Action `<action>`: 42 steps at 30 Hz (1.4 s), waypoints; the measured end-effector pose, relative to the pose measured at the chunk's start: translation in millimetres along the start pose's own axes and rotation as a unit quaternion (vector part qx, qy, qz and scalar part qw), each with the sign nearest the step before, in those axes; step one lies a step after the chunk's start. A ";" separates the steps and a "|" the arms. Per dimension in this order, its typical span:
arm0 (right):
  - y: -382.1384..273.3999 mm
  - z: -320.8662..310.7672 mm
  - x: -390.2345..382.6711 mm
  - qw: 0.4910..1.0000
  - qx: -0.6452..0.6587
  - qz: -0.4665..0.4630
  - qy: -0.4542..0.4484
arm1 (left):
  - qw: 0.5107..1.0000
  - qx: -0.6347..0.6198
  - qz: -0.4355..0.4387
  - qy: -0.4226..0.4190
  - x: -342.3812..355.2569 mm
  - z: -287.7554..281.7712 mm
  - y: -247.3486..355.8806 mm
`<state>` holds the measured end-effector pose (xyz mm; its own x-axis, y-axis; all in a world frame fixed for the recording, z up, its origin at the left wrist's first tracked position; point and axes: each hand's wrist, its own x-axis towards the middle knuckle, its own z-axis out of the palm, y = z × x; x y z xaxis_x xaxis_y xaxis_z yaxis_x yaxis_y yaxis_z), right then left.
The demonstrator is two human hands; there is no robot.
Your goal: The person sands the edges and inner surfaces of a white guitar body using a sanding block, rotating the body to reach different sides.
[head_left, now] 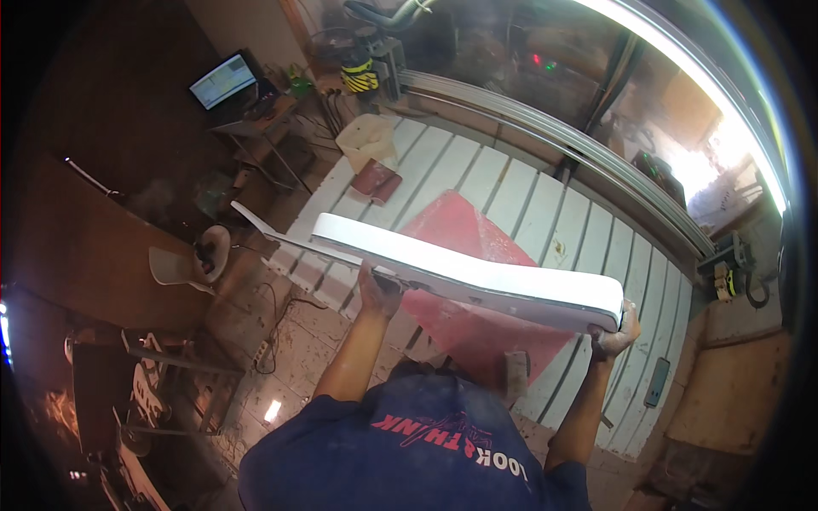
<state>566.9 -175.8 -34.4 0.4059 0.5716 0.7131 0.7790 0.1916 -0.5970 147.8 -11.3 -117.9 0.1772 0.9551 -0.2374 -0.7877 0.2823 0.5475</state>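
Observation:
I hold up a long white curved piece (469, 266) with a thick, smooth edge, tilted over the work surface. A thin white arm (256, 220) juts out at its left end. My left hand (381, 291) is closed on its underside near the left; some of the fingers are hidden behind it. Around the lower right end, my right hand (620, 337) is wrapped, thumb and fingers gripping the edge. Beneath the piece, a red sheet (452, 213) lies on the white slatted bed (588, 230). A block-shaped thing (517, 375) rests on the sheet's near part.
A whitish bucket (366, 140) and a folded reddish-brown sheet (375, 181) sit at the bed's far left. A phone (656, 383) lies at the right. A metal gantry rail (545, 119) spans the far side. Left stand a chair (175, 266) and a desk with a screen (223, 81).

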 end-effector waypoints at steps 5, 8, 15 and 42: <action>31.5 -26.8 1.7 0.999 -0.045 -0.014 0.017 | 0.993 -0.046 -0.077 0.082 13.2 18.1 -34.6; 45.0 -29.3 -5.8 0.998 -0.046 -0.007 0.034 | 0.991 -0.023 -0.093 0.093 22.0 16.3 -46.8; 57.5 -18.9 -22.6 0.998 -0.051 0.015 0.031 | 0.987 -0.020 -0.124 0.103 31.5 -12.2 -59.0; 28.2 -21.3 -47.3 0.990 -0.117 0.059 0.041 | 0.491 0.705 0.239 -0.454 -44.1 244.6 -79.1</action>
<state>579.8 -214.4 -77.1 0.5315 0.5096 0.6767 0.8092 -0.0692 -0.5834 346.7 -53.7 45.5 0.8640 0.4093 0.2931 0.2097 -0.8219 0.5296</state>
